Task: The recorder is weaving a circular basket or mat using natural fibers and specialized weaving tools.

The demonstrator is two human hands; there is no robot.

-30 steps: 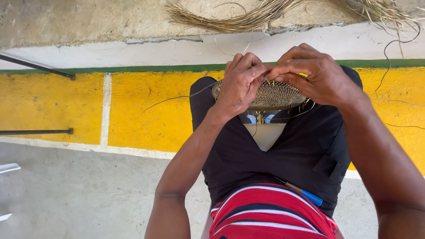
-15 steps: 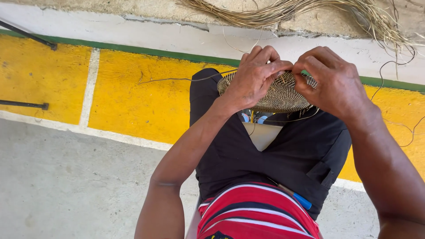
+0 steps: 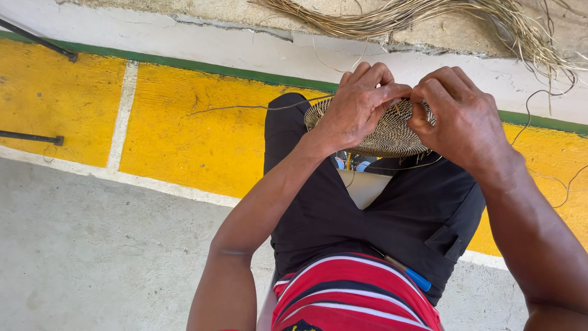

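Basket (image 3: 386,132) half hidden; I see left hand (image 3: 358,104) and right hand (image 3: 459,119) both clenched on its rim, contents unreadable.

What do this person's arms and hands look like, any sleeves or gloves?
Both forearms are bare, with no sleeves in view. The left hand and right hand wear no gloves, and no rings, watch or bracelets show. Fingernails are short.
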